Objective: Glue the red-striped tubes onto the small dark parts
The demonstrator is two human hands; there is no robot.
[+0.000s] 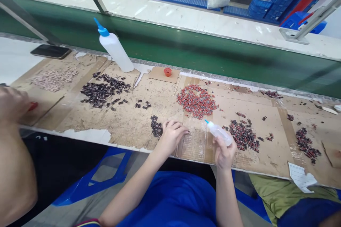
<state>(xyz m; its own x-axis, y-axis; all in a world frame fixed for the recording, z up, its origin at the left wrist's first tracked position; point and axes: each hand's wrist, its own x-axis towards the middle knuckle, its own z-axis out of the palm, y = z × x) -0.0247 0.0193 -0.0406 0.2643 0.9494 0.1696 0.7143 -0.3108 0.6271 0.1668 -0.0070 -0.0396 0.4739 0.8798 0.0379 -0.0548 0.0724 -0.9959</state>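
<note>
My right hand (225,150) is wrapped around a small clear squeeze bottle (220,134) with a blue nozzle, which tilts toward the upper left. At the fingertips of my left hand (173,134), pinched together low over the cardboard, a tiny dark part (188,132) just shows. Beside that hand's left edge is a small heap of black parts (156,126). Beyond both hands spreads a pile of small red parts (197,101) with silvery bits. Right of the bottle lies a heap of mixed red-and-black pieces (243,134).
Cardboard (128,120) covers the bench. A larger white bottle (115,49) leans near the back edge, beside more black parts (99,90). A red cap-like cup (167,72) sits on a cardboard square. At far left are a phone (50,51) and another person's hand (13,104).
</note>
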